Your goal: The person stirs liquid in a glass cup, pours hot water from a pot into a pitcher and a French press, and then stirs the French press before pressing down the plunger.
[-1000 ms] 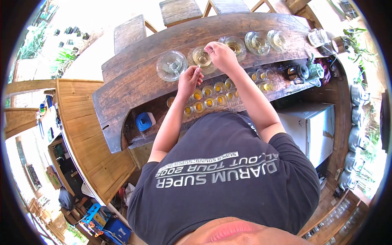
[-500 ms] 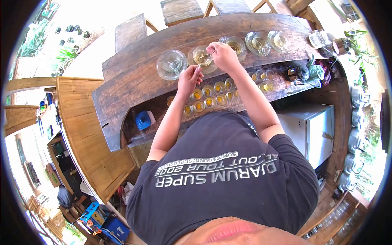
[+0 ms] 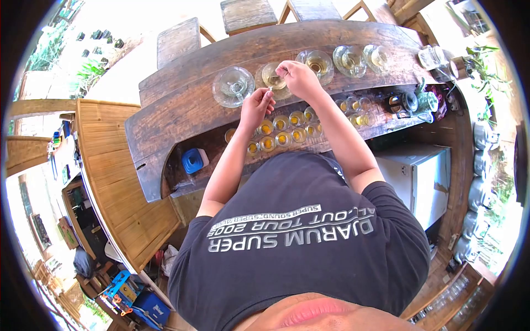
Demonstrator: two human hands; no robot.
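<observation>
A clear glass cup (image 3: 272,76) with pale liquid sits on a glass saucer (image 3: 284,95) on the dark wooden counter (image 3: 182,91). My left hand (image 3: 256,107) is closed at the cup's near side, thumb and finger pinching its handle. Over the cup's right rim, my right hand (image 3: 300,80) is closed in a pinch; what is between those fingertips is too small to make out. To the left stands another glass cup and saucer (image 3: 232,86). On the right are a cup with pale liquid (image 3: 317,64) and two more glass cups (image 3: 351,59) on saucers.
Several small glasses with yellow contents (image 3: 282,137) line the lower shelf below my forearms. A blue-lidded container (image 3: 193,160) is at the shelf's left. Glass jars (image 3: 432,56) and a French press (image 3: 407,99) stand at right, above a white fridge (image 3: 419,179). Wooden stools (image 3: 247,15) stand beyond the counter.
The view has shifted slightly. My right hand has moved a little left and down over the cup's rim, still pinched. My left hand stays at the cup's handle.
</observation>
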